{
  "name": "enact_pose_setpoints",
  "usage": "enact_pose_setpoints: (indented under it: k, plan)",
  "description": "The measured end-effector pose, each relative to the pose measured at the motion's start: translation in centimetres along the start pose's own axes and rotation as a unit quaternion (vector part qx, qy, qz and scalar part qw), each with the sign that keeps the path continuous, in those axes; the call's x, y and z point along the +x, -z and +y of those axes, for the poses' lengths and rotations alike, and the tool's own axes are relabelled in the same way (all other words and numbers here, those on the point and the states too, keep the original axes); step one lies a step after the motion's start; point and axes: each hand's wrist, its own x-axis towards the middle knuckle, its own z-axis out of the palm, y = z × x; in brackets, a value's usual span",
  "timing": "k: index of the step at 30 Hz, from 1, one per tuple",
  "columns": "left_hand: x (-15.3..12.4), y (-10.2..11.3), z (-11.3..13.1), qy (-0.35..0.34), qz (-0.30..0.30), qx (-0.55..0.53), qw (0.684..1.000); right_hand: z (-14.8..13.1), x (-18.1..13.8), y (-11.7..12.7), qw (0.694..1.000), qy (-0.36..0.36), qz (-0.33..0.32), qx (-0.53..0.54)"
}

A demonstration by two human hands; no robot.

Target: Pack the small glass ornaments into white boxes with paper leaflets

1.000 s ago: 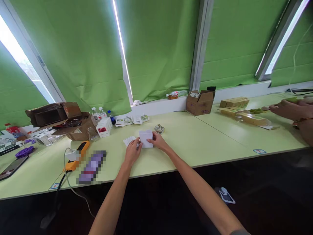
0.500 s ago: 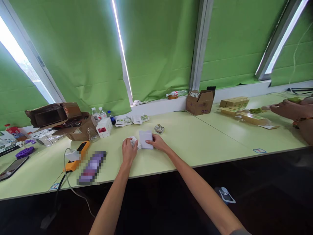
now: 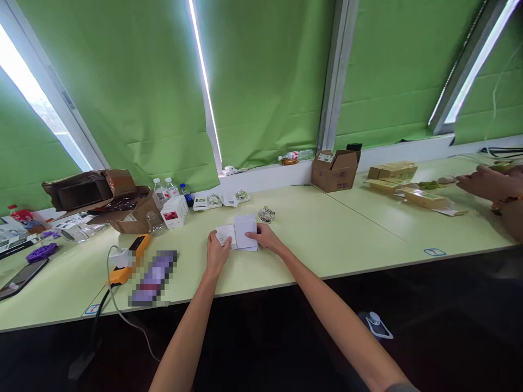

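Note:
My left hand is closed on a small white paper piece with fine print, thumb on its face and fingers at its far left edge. My right hand grips the right side of a plain white, box-like paper piece, thumb lying on its front. The two pieces are side by side, close together, just above or on the table; whether they are joined I cannot tell. Behind my right hand lies a round, shiny, glassy object with a metal rim.
White small boxes stand at the back left by a cardboard box. A phone-like blurred item and an orange power strip lie left of my arms. Another person's hand is at far right, near yellow cartons.
My left hand has gone from resting over the printed piece to gripping it by its left side. That piece now shows more of its face. My right hand keeps its hold.

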Motion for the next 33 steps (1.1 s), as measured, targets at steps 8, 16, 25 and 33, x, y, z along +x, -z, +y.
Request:
enact_pose_setpoints:
  k: [8,16,25,33]
  plan:
    - [0.0,0.2,-0.1,0.024,-0.060,0.002,0.998,0.0,0.1,0.1,0.999,-0.044,-0.001,0.024]
    - [-0.2,0.4,0.1,-0.006,-0.067,-0.036,0.997,0.0,0.0,0.1,0.993,-0.107,0.003,0.041]
    - [-0.4,1.1,1.1,-0.058,-0.067,-0.053,0.995,-0.3,-0.1,0.1,0.989,-0.130,0.000,0.065]
    - [-0.3,1.1,1.2,-0.065,-0.066,-0.104,0.990,-0.5,0.0,0.2,0.988,-0.139,0.018,0.061]
